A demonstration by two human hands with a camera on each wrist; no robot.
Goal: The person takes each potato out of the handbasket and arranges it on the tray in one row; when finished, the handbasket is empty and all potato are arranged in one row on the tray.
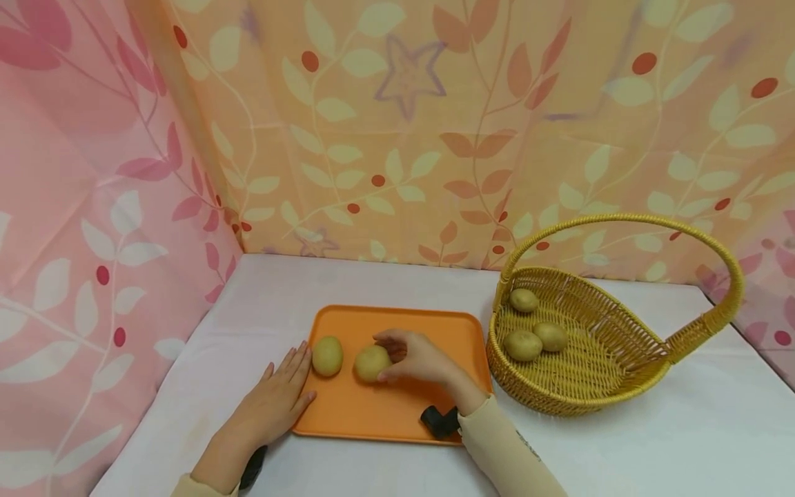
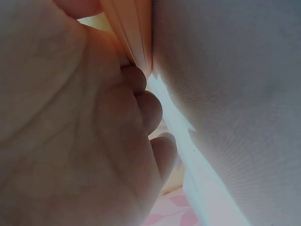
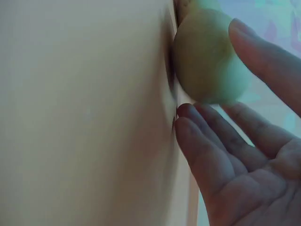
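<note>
An orange tray (image 1: pixel 397 421) lies on the white-covered table with two potatoes on it. My left hand (image 1: pixel 276 397) rests along the tray's left rim, fingers extended, right beside the left potato (image 1: pixel 327 356). In the left wrist view, the palm and fingertips are against the tray edge (image 2: pixel 136 33). Around the second potato (image 1: pixel 370 364), my right hand (image 1: pixel 417 359) is loosely curved, thumb on the near side and fingers on the far side. The right wrist view has this potato (image 3: pixel 207 56) on the tray, with relaxed fingertips (image 3: pixel 188 129) at its edge.
A yellow wicker basket (image 1: pixel 559 407) with a tall arched handle stands right of the tray, holding three potatoes (image 1: pixel 523 345). Under my right forearm, a black device (image 1: pixel 439 421) shows over the tray's near right corner. Patterned cloth (image 1: pixel 410 138) hangs behind and at the sides.
</note>
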